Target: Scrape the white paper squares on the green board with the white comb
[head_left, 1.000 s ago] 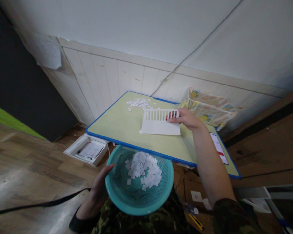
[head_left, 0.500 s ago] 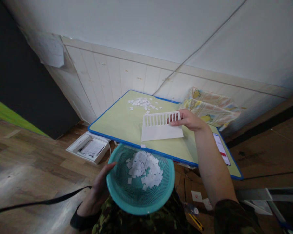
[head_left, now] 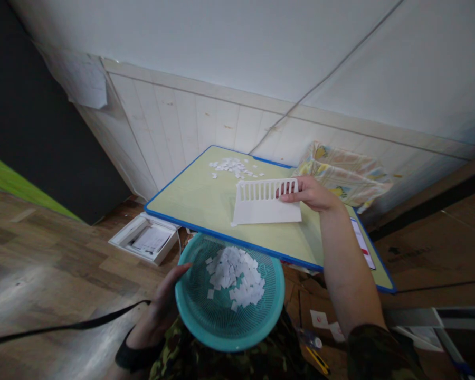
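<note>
My left hand (head_left: 167, 295) grips the left rim of a teal plastic colander (head_left: 229, 338), its thumb over the edge. Inside the colander lies a heap of small white paper squares (head_left: 241, 277). The colander sits just under the front edge of the table (head_left: 190, 198). My right hand (head_left: 309, 194) holds a white slotted plastic sheet (head_left: 267, 211) by its upper right corner, thumb in front and fingers behind. That sheet is tilted above the tabletop near its front edge. A looser pile of white paper squares (head_left: 231, 167) lies at the back of the table.
A phone (head_left: 362, 243) rests on the table's right side. Behind it is a patterned cloth-lined basket (head_left: 344, 169) by the wall. On the floor stand an open white box (head_left: 144, 237) and, lower right, a yellow utility knife (head_left: 317, 360). A black strap (head_left: 67, 328) runs in from the left.
My right hand has shifted the slotted sheet slightly right and up. The single paper square at the table's front edge no longer shows there. My left hand keeps its grip on the colander.
</note>
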`<state>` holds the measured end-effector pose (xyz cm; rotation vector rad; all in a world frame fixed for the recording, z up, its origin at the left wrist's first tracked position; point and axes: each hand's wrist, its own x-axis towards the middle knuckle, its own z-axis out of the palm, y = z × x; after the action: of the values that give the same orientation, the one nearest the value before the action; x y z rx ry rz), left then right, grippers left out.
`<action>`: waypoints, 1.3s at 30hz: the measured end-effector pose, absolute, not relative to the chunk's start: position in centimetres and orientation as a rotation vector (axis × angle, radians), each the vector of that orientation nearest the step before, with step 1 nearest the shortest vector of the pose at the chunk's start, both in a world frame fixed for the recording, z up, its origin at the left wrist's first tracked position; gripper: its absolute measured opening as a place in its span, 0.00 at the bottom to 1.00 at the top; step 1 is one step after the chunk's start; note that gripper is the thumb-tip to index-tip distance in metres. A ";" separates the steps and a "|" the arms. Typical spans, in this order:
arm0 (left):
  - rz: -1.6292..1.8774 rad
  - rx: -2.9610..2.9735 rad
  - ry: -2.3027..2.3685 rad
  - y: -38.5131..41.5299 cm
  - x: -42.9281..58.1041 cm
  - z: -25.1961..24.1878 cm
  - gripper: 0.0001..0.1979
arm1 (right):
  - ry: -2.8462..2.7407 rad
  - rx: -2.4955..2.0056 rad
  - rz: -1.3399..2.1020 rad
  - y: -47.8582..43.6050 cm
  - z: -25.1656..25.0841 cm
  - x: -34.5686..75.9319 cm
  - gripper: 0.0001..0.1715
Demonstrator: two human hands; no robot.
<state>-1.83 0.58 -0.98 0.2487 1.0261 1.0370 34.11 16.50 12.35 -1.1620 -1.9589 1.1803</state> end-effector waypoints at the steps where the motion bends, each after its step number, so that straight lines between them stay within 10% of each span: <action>1: 1.043 0.232 1.022 0.6 -1.9 -1.1 0.05 | -1.962 -1.157 1.188 16.5 12.4 34.2 0.21; 39: 1.044 0.235 1.044 0.6 -2.1 -1.6 0.05 | -2.021 -1.180 1.291 16.4 12.5 34.4 0.19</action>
<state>-2.09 0.56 -1.62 0.2352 1.0444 1.0442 34.36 16.38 12.49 -1.1795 -2.0207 1.2907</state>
